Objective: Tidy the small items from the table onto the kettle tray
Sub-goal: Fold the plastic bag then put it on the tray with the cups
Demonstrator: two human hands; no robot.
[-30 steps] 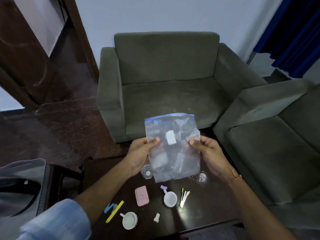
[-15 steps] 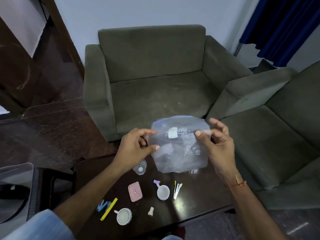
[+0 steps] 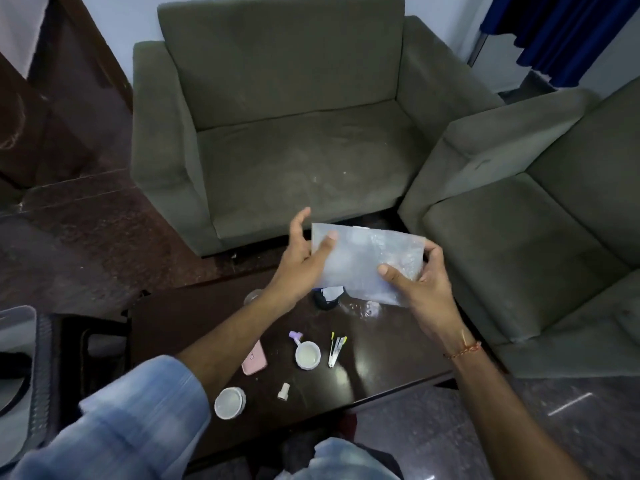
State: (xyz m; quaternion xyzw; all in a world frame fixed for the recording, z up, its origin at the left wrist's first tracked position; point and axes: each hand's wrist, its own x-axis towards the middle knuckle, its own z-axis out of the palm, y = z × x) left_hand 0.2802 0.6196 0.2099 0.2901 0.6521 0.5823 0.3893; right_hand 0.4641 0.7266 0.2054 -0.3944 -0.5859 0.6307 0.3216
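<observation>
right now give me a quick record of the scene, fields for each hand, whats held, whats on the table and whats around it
left hand: thumb pressed on the bag's left end, fingers partly spread
right hand: grips the bag's right end
held: clear plastic bag, lying roughly flat above the table's far edge
table: dark, glossy
on table: pink case, white cup, second white cup, small white cap, thin sticks
around: green armchair beyond the table, second green seat to its right
kettle tray: cannot tell

Head view, steeply downward, seemingly close.
</observation>
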